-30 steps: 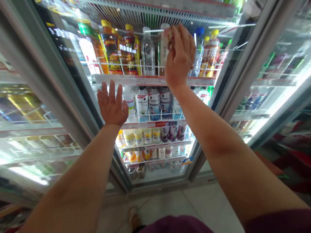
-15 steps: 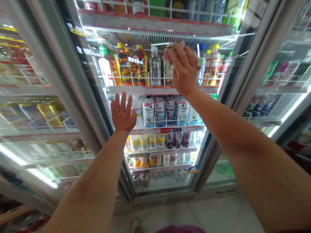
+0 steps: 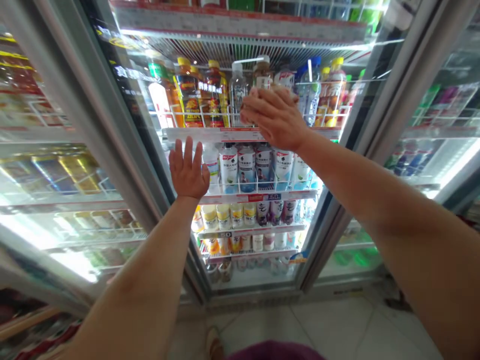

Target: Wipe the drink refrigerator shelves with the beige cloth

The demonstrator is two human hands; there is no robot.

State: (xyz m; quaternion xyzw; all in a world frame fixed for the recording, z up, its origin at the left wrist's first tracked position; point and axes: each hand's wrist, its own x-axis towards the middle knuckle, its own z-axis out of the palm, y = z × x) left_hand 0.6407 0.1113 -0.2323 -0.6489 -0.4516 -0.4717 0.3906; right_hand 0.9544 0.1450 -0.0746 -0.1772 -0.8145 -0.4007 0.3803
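Observation:
My left hand (image 3: 188, 172) lies flat with fingers spread against the glass door (image 3: 258, 280) of a lit drinks cooler, near its left frame. Higher up on the right, my right hand (image 3: 279, 120) is pressed to the same glass, fingers together and pointing left. Under its fingers is what looks like a crumpled, pinkish cloth (image 3: 253, 92), mostly hidden by the hand. Behind the glass stand white-labelled bottles (image 3: 246, 167) and, one shelf up, yellow-capped bottles (image 3: 213, 95). My right hand covers part of that upper row.
Metal door frames (image 3: 75, 90) run down both sides, with more stocked coolers beyond. Lower shelves hold small bottles (image 3: 237, 215). Below are pale floor tiles (image 3: 318, 320) and a foot in a shoe (image 3: 213, 342). A rack of goods (image 3: 30, 330) is at lower left.
My right hand has slid down and left across the glass, and its fingers have turned from pointing up to pointing left. My left hand stays in place. The view has shifted slightly.

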